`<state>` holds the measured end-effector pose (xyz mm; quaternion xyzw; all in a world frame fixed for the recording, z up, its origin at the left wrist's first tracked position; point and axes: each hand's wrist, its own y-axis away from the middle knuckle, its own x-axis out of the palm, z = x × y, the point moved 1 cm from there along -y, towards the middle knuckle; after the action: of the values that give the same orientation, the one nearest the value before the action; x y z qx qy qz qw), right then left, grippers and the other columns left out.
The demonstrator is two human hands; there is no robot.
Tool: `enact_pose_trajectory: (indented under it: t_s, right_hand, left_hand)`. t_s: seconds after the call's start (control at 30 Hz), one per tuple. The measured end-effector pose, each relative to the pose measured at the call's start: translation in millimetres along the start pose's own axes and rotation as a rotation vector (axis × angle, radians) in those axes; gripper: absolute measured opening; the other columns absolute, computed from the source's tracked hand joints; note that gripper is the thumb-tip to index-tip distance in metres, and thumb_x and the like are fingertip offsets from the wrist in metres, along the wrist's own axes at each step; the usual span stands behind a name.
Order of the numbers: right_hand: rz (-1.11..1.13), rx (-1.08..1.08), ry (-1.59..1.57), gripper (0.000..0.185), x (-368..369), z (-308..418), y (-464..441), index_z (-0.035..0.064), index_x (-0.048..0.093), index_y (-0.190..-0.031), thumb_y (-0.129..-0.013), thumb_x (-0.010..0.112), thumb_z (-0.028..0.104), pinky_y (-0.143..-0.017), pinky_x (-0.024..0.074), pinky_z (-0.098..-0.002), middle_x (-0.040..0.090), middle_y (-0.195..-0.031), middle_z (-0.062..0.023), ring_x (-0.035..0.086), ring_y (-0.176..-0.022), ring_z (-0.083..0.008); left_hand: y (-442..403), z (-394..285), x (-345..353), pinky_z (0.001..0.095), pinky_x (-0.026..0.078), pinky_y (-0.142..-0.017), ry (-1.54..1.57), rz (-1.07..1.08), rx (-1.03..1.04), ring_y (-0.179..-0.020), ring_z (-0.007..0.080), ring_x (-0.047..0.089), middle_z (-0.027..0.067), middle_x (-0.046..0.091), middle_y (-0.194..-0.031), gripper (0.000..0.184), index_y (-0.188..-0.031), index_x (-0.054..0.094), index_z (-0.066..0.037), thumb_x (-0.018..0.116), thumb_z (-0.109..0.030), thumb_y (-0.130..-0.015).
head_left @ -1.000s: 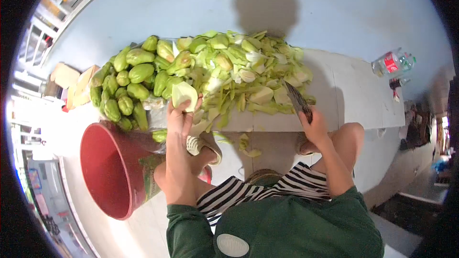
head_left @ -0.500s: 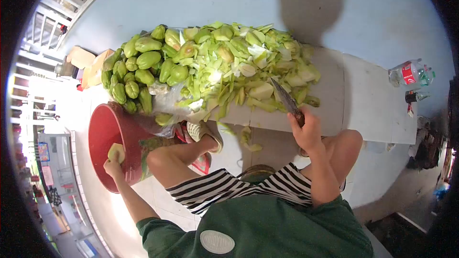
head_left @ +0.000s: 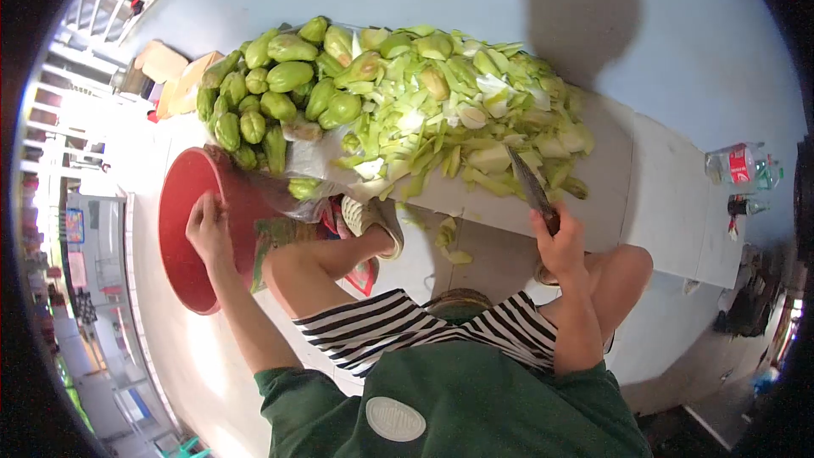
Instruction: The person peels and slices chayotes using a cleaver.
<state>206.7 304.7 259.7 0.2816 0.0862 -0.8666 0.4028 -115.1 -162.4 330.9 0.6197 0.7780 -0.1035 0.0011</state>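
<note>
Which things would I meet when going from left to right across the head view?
Left hand, cream slipper, peel scraps on the floor, knife held in the right hand, red-labelled plastic bottle.

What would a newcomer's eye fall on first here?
Probably the heap of pale green peelings across the middle of the pale surface, with whole green vegetables piled to the heap's left. Next comes the big red bucket at the picture's left, with the left hand at its mouth. Then the knife in the right hand, its blade angled toward the peelings.
</note>
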Motion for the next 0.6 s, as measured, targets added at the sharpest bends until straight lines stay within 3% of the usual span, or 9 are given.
enact_pose_trajectory:
  t_s: [0.13,0.23,0.3,0.33,0.4,0.47,0.53,0.57,0.6]
  right_hand:
    - [0.002,-0.008,0.016,0.026,7.5,-7.0,-3.8,-0.0031,0.06,-0.091,-0.089,0.066,0.022,-0.057,0.0454,-0.0362,0.062,-0.067,-0.0138,0.06,-0.058,-0.0241]
    - [-0.043,-0.058,0.036,0.025,10.9,-10.0,-6.4,-0.0033,0.06,-0.09,-0.089,0.066,0.021,-0.056,0.0449,-0.0361,0.061,-0.066,-0.0137,0.059,-0.057,-0.0235]
    - [-0.024,-0.047,0.077,0.025,5.7,-2.8,-5.6,-0.0029,0.06,-0.09,-0.089,0.066,0.022,-0.056,0.0451,-0.0363,0.061,-0.065,-0.0141,0.059,-0.057,-0.0233]
    - [-0.01,-0.041,0.108,0.026,5.1,0.7,-6.9,-0.0025,0.06,-0.089,-0.089,0.066,0.022,-0.056,0.0453,-0.0365,0.061,-0.065,-0.0145,0.059,-0.056,-0.0232]
    - [0.005,-0.033,0.132,0.026,5.2,-1.2,-10.6,-0.0019,0.059,-0.09,-0.088,0.067,0.023,-0.056,0.0459,-0.0373,0.061,-0.066,-0.0155,0.06,-0.057,-0.0253]
    - [0.013,-0.017,0.162,0.025,6.5,-4.3,-11.6,-0.0014,0.059,-0.09,-0.088,0.067,0.023,-0.056,0.0466,-0.0381,0.062,-0.066,-0.0164,0.062,-0.058,-0.0274]
    - [-0.008,-0.074,0.233,0.024,9.9,-6.1,-12.4,-0.0006,0.058,-0.091,-0.087,0.066,0.022,-0.057,0.0477,-0.0401,0.063,-0.067,-0.0182,0.064,-0.061,-0.0331]
    - [-0.01,-0.073,0.24,0.024,11.7,-7.3,-13.3,-0.0006,0.058,-0.091,-0.087,0.066,0.022,-0.057,0.0477,-0.0401,0.063,-0.067,-0.0182,0.064,-0.061,-0.0331]
    - [0.006,-0.07,0.243,0.024,13.8,-8.3,-14.9,-0.0006,0.058,-0.092,-0.087,0.066,0.022,-0.057,0.0478,-0.0407,0.063,-0.068,-0.0189,0.065,-0.063,-0.0349]
  left_hand:
    - [10.2,-36.6,71.8,0.0261,0.051,-0.07,-0.102,0.221,-0.099,-0.081,0.0152,0.061,0.0069,0.065,-0.093,0.027,-0.105,0.067,0.006,0.061,-0.018,-0.095]
    - [13.9,-41.9,120.3,0.0288,0.051,-0.073,0.141,0.403,-0.038,-0.088,0.0203,0.064,0.0094,0.067,-0.097,0.025,-0.112,0.066,0.004,0.057,-0.012,-0.095]
    - [-11.9,-12.5,126.3,0.0319,0.052,-0.076,-0.44,0.355,0.593,-0.089,0.0248,0.067,0.012,0.068,-0.1,0.03,-0.12,0.063,0.0,0.057,-0.009,-0.092]
    - [-26.0,15.3,120.8,0.0319,0.052,-0.076,-0.441,0.351,0.591,-0.089,0.0248,0.067,0.012,0.068,-0.1,0.03,-0.12,0.063,0.0,0.057,-0.009,-0.092]
    - [-51.8,78.7,110.9,0.033,0.053,-0.072,-0.54,0.286,0.236,-0.082,0.0258,0.066,0.013,0.067,-0.095,0.035,-0.12,0.061,-0.001,0.058,-0.007,-0.087]
    - [-38.6,104.9,112.9,0.0383,0.053,-0.065,-0.389,0.282,-0.437,-0.076,0.0259,0.065,0.0135,0.066,-0.09,0.032,-0.112,0.064,0.001,0.065,-0.011,-0.083]
    - [-40.3,157.5,107.1,0.0408,0.051,-0.058,-0.558,0.178,-0.65,-0.071,0.0255,0.063,0.0134,0.065,-0.084,0.03,-0.105,0.065,0.002,0.067,-0.01,-0.078]
    - [-48.2,206.2,96.0,0.0408,0.051,-0.058,-0.553,0.183,-0.654,-0.071,0.0255,0.063,0.0134,0.065,-0.084,0.03,-0.105,0.065,0.002,0.067,-0.01,-0.078]
    - [-59.5,262.4,80.8,0.042,0.051,-0.058,-0.299,0.166,-0.664,-0.07,0.0263,0.063,0.0137,0.064,-0.083,0.03,-0.104,0.064,0.002,0.067,-0.01,-0.077]
